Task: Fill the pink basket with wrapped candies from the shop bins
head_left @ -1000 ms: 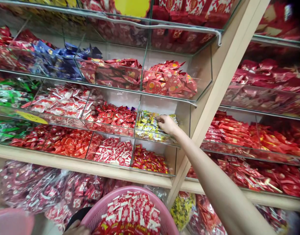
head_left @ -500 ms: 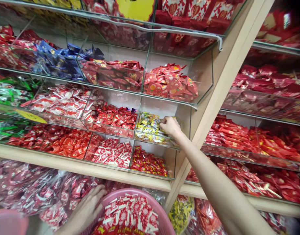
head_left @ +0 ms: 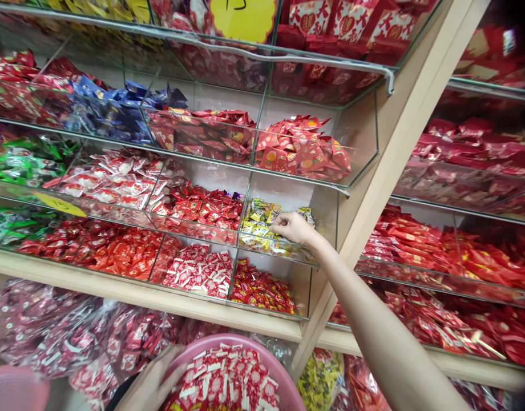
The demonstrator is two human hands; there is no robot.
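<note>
My right hand (head_left: 293,227) reaches into a clear-walled compartment of small yellow-wrapped candies (head_left: 259,220). Its thumb and fingers are pinched together just over the candies; whether a candy is between them I cannot make out. Low in the view, my left hand (head_left: 153,378) holds the left rim of a pink plastic basket (head_left: 283,371), its fingers lapping over the edge. Red-and-white wrapped candies (head_left: 228,374) fill the basket, with some red and yellow wrappers at the near side.
Clear shelf bins hold red candies (head_left: 209,208), red-and-white candies (head_left: 198,269) and red-yellow candies (head_left: 262,288). A slanting wooden upright (head_left: 384,154) stands right of my hand. Bagged candies (head_left: 44,328) lie below the shelf. Another pink container (head_left: 16,388) is at lower left.
My right hand has shifted slightly left and down over the yellow candies, fingers still pinched. My left hand has slid lower along the basket rim. The view has shifted slightly.
</note>
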